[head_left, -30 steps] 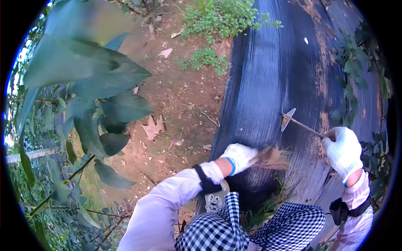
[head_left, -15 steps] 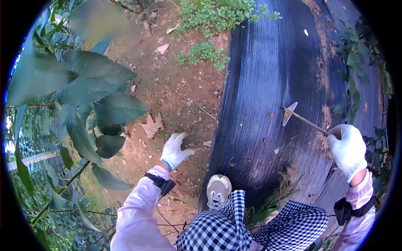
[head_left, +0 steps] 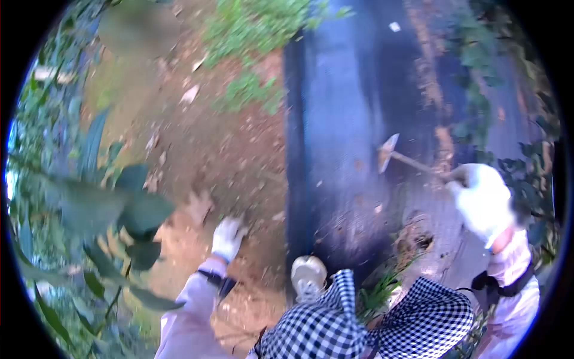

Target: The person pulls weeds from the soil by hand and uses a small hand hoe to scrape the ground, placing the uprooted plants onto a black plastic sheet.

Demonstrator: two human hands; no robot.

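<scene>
My right hand (head_left: 483,200), in a white glove, is closed round the handle of a small hand hoe (head_left: 412,163). The hoe's flat, pale blade (head_left: 387,153) is at the far end of its thin shaft, over the black ground sheet (head_left: 335,179). My left hand (head_left: 228,238), gloved in white too, is low at the bare soil (head_left: 245,161), close to a dry brown leaf (head_left: 198,206). Its fingers point away from me and down; blur hides whether they grip anything.
Leafy branches (head_left: 143,206) hang close on the left. Low green plants (head_left: 251,30) grow at the sheet's far edge. My shoe (head_left: 309,276) stands on the sheet's near edge, beside grass and a torn hole (head_left: 423,242). More foliage (head_left: 478,72) lines the right.
My left hand has gone down toward the soil, and its spread fingers have drawn together. The view has shifted and blurred. The hoe stays in my right hand.
</scene>
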